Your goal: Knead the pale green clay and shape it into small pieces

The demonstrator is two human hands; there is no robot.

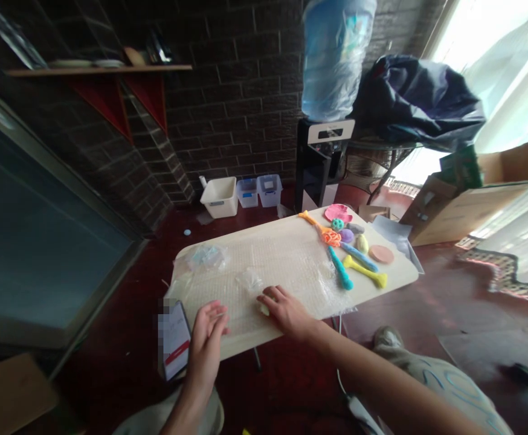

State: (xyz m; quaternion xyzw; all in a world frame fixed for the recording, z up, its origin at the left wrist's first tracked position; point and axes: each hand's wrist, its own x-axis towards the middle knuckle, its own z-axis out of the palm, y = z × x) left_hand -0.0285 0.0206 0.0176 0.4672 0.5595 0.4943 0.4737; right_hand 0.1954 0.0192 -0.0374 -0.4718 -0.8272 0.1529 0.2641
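Observation:
My right hand [286, 309] is low over the near side of the table, its fingers curled down on a small pale yellowish lump [264, 309], whose exact kind I cannot make out. To its left, my left hand [208, 329] hovers by the near left edge, palm turned inward, fingers loosely bent and apart from the thumb. Under and beyond both hands lies a sheet of clear bubble wrap [286, 264]. A crumpled bit of clear plastic [250, 280] sits just past my right fingertips. Farther left is a clear plastic bag [207, 257] with something pale blue in it.
Colourful soft-looking pieces crowd the table's right end: a yellow bone shape [366, 271], a turquoise stick [340, 267], an orange piece [330, 235], a pink dish [338, 212]. A white box [176, 338] stands at the left edge. Bins [220, 199] and a water dispenser [325, 160] stand behind.

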